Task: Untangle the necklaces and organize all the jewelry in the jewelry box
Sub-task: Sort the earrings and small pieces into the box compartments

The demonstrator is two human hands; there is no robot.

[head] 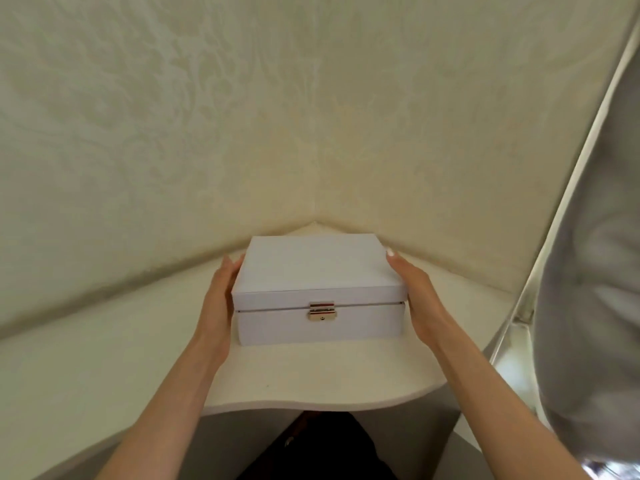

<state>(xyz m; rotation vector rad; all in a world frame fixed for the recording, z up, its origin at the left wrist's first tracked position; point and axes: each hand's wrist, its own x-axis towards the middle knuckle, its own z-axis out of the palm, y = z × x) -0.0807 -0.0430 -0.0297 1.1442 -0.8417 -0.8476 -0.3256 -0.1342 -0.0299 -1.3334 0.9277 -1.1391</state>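
A white box (318, 265), lid closed under a gold clasp (322, 310), is set far back in the shelf (329, 379) corner. It is held between the left hand (218, 299) and right hand (419, 299), with straight fingers pressed flat on its sides. Bare shelf is left near the wavy front edge.

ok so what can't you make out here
Head view only:
- Inside of the jewelry box: it is closed, so any necklaces or compartments are hidden.
- Gold clasp: too small to tell whether it is latched.
- Left hand and right hand: the palms are turned to the box's sides and hidden.
- Grey fabric at right: blurred and cut off by the frame edge.
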